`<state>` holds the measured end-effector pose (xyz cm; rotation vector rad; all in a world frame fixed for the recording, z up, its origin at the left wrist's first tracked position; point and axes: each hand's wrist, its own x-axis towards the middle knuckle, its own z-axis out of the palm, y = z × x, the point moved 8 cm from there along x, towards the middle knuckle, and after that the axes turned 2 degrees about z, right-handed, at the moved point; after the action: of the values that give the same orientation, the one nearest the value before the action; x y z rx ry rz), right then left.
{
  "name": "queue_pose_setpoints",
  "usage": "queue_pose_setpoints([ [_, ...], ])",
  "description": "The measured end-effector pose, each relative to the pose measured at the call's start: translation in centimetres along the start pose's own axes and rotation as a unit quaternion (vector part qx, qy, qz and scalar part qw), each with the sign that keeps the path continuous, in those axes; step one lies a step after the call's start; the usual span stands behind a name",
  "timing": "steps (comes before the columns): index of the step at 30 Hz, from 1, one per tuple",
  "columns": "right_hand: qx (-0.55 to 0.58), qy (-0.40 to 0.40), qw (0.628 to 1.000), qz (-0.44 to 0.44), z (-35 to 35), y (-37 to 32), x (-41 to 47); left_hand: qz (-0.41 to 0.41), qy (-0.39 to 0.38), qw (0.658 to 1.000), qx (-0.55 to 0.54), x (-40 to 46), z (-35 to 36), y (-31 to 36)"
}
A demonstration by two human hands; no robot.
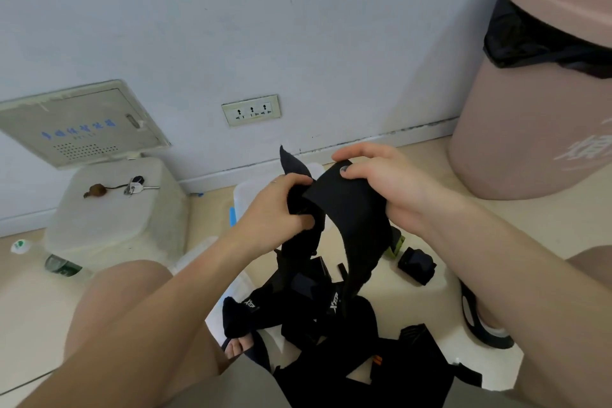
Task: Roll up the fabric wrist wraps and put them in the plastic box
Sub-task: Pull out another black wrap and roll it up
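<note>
You have one black wrist wrap [351, 209] in your hands, held up over the clear plastic box [246, 190], which sits on the floor just beyond your knuckles. One rolled wrap [416, 265] lies on the floor to the right of the box and nearer you. A tangled pile of loose black wraps [308, 308] lies nearer you than the box, between your knees; you cannot count them apart.

Your left hand [278, 209] is curled tight around one bunched end of the wrap. Your right hand [381, 179] pinches the wide band, thumb on its face, fingers curled behind. The band hangs down toward the pile.
</note>
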<state>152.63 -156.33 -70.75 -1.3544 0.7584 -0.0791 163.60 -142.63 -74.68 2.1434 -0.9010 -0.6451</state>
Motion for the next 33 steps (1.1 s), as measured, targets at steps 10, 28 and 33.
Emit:
queue_pose_setpoints([
  [10, 0.013, -0.076, 0.995, 0.058, 0.9, 0.0, 0.1, 0.056, 0.102, 0.993, 0.024, 2.5, -1.6, 0.7],
  [28, -0.097, -0.164, 0.978, 0.09, 0.1, 1.5, -2.2, -0.124, 0.236, 0.952, -0.152, 2.8, -8.6, -5.8],
  [33, -0.081, -0.152, 0.983, 0.06, -0.6, 0.2, -3.0, -0.134, 0.244, 0.95, -0.144, 1.9, -9.0, -6.1],
])
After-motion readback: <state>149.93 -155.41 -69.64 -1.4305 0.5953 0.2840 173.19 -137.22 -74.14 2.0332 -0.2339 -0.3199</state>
